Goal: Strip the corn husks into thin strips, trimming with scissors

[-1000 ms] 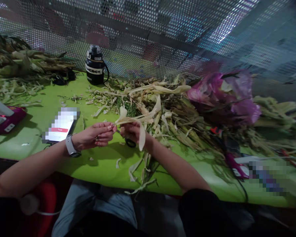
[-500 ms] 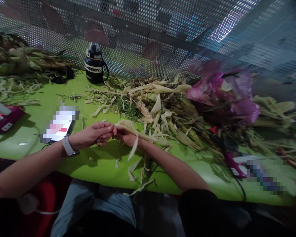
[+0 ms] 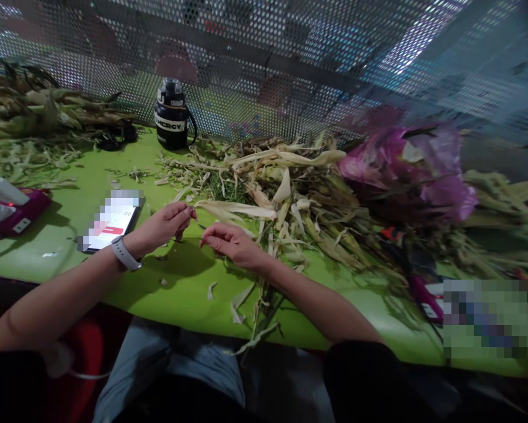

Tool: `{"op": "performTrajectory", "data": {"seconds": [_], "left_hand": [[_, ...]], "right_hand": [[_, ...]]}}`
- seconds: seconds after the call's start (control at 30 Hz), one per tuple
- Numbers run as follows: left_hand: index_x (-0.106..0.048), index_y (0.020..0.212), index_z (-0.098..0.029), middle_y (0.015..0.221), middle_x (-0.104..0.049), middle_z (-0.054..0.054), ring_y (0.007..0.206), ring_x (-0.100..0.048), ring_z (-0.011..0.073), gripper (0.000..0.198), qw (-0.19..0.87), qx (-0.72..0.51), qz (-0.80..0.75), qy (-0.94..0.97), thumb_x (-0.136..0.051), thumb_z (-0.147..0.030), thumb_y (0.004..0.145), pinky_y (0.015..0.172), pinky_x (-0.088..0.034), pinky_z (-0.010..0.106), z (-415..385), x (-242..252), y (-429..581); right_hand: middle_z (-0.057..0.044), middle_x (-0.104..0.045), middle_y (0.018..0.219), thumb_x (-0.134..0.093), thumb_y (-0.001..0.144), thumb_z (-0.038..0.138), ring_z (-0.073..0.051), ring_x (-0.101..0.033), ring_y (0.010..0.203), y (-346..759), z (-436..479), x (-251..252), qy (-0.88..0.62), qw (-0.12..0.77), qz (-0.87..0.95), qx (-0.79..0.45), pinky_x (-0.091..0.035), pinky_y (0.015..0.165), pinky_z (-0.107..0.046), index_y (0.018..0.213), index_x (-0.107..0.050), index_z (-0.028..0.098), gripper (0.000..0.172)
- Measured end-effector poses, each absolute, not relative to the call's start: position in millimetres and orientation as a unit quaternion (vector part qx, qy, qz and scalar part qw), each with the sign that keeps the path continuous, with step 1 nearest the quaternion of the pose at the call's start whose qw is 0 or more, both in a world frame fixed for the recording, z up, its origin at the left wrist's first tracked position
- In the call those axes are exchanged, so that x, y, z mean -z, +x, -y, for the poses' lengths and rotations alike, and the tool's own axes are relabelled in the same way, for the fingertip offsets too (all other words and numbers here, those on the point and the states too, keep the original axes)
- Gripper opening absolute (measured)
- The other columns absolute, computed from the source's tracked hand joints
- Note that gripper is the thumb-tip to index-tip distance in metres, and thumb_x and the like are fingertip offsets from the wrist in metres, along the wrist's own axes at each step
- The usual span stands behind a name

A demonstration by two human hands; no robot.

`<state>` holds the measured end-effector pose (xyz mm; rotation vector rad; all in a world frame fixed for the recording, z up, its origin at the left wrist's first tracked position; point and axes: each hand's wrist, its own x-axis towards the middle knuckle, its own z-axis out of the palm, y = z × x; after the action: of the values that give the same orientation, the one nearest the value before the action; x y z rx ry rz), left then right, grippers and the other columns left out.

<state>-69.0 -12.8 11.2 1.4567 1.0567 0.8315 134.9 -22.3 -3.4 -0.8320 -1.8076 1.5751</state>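
Observation:
My left hand [image 3: 171, 222], with a pale watch band at its wrist, is closed in a pinch at the near end of a pale corn husk strip [image 3: 239, 209]. The strip stretches away to the right, over the edge of the husk pile [image 3: 285, 176]. Just right of it and lower, my right hand [image 3: 228, 242] has thumb and fingers pressed together. A short, thin dark piece shows at its fingertips, too small to name. Beneath both hands lies the green tabletop [image 3: 180, 299] with small husk scraps.
Behind my left hand a phone [image 3: 116, 220] lies lit. A dark bottle [image 3: 171, 126] stands near the perforated metal screen [image 3: 255, 70]. A pink plastic bag [image 3: 444, 188] rests on husks at right. Purple power strips [image 3: 23, 214] and cables flank the work area.
My hands were together and have come apart. My right hand has dropped below the husk strip, which previously lay over it. My left hand has risen slightly.

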Motion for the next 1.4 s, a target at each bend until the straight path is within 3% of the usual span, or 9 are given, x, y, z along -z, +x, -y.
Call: {"op": "performTrajectory", "data": {"seconds": [0.13, 0.27, 0.37, 0.5, 0.67, 1.0, 1.17, 1.27, 1.4], "left_hand": [[-0.053, 0.085, -0.016, 0.059, -0.039, -0.006, 0.047, -0.037, 0.0072, 0.022, 0.565, -0.373, -0.442, 0.589, -0.045, -0.034, 0.096, 0.047, -0.037, 0.019, 11, -7, -70], [-0.052, 0.086, -0.017, 0.059, -0.039, -0.006, 0.048, -0.037, 0.008, 0.019, 0.586, -0.34, -0.423, 0.602, -0.047, -0.033, 0.095, 0.047, -0.037, 0.019, 11, -5, -69], [-0.051, 0.083, -0.017, 0.057, -0.039, -0.006, 0.048, -0.037, 0.0083, 0.02, 0.565, -0.327, -0.427, 0.626, -0.046, -0.033, 0.095, 0.047, -0.037, 0.019, 12, -1, -67], [-0.051, 0.084, -0.018, 0.055, -0.04, -0.006, 0.045, -0.038, 0.0087, 0.021, 0.499, -0.316, -0.463, 0.661, -0.044, -0.034, 0.096, 0.044, -0.034, 0.019, 11, 7, -62], [-0.05, 0.084, -0.019, 0.057, -0.043, -0.005, 0.046, -0.041, 0.0092, 0.023, 0.445, -0.316, -0.475, 0.69, -0.041, -0.035, 0.096, 0.045, -0.034, 0.02, 8, 15, -62], [-0.054, 0.083, -0.018, 0.057, -0.046, -0.003, 0.047, -0.041, 0.0095, 0.017, 0.404, -0.332, -0.488, 0.699, -0.047, -0.031, 0.093, 0.045, -0.029, 0.02, 10, 12, -63], [-0.057, 0.09, -0.017, 0.058, -0.045, -0.003, 0.047, -0.038, 0.0101, 0.021, 0.327, -0.365, -0.524, 0.697, -0.043, -0.032, 0.096, 0.046, -0.028, 0.022, 8, 1, -71], [-0.057, 0.097, -0.018, 0.061, -0.045, -0.002, 0.049, -0.039, 0.0103, 0.023, 0.288, -0.416, -0.526, 0.684, -0.041, -0.034, 0.097, 0.046, -0.03, 0.022, 2, -3, -81], [-0.058, 0.1, -0.019, 0.064, -0.046, -0.002, 0.05, -0.041, 0.0099, 0.023, 0.277, -0.48, -0.513, 0.655, -0.042, -0.035, 0.098, 0.046, -0.032, 0.022, -4, -6, -88]], "right_hand": [[0.0, -0.055, 0.071, -0.059, 0.089, 0.047, -0.011, -0.046, 0.062, 136, 23, 3, -0.331, 0.373, 0.727, -0.472, -0.04, 0.059, -0.025, 0.085, -0.066, 0.02, 0.028], [-0.006, -0.061, 0.098, -0.062, 0.088, 0.045, -0.019, -0.057, 0.09, 137, 22, 1, -0.306, 0.418, 0.77, -0.372, -0.048, 0.079, -0.034, 0.085, -0.067, 0.024, 0.022], [-0.005, -0.062, 0.102, -0.055, 0.091, 0.052, -0.012, -0.058, 0.068, 134, 21, 5, -0.292, 0.381, 0.722, -0.498, -0.049, 0.059, -0.027, 0.087, -0.061, 0.023, 0.029], [0.004, -0.056, 0.069, -0.06, 0.085, 0.057, -0.004, -0.041, 0.04, 125, 22, 13, -0.307, 0.358, 0.595, -0.651, -0.031, 0.039, -0.018, 0.08, -0.052, 0.02, 0.038], [0.008, -0.051, 0.058, -0.07, 0.076, 0.055, -0.001, -0.03, 0.038, 120, 27, 11, -0.323, 0.375, 0.511, -0.703, -0.021, 0.038, -0.016, 0.077, -0.051, 0.018, 0.041], [0.008, -0.049, 0.057, -0.069, 0.078, 0.054, -0.002, -0.029, 0.04, 120, 29, 9, -0.315, 0.373, 0.533, -0.691, -0.021, 0.039, -0.016, 0.076, -0.052, 0.019, 0.04], [-0.001, -0.067, 0.087, -0.065, 0.081, 0.056, -0.005, -0.055, 0.051, 127, 22, 4, -0.317, 0.385, 0.56, -0.661, -0.041, 0.047, -0.018, 0.081, -0.053, 0.02, 0.038], [-0.005, -0.067, 0.109, -0.064, 0.084, 0.053, -0.008, -0.065, 0.064, 136, 14, -1, -0.327, 0.395, 0.605, -0.61, -0.049, 0.058, -0.021, 0.081, -0.054, 0.019, 0.036], [0.001, -0.066, 0.073, -0.057, 0.087, 0.055, -0.008, -0.054, 0.042, 151, 1, -7, -0.354, 0.325, 0.668, -0.568, -0.04, 0.043, -0.02, 0.083, -0.052, 0.02, 0.036]]}}
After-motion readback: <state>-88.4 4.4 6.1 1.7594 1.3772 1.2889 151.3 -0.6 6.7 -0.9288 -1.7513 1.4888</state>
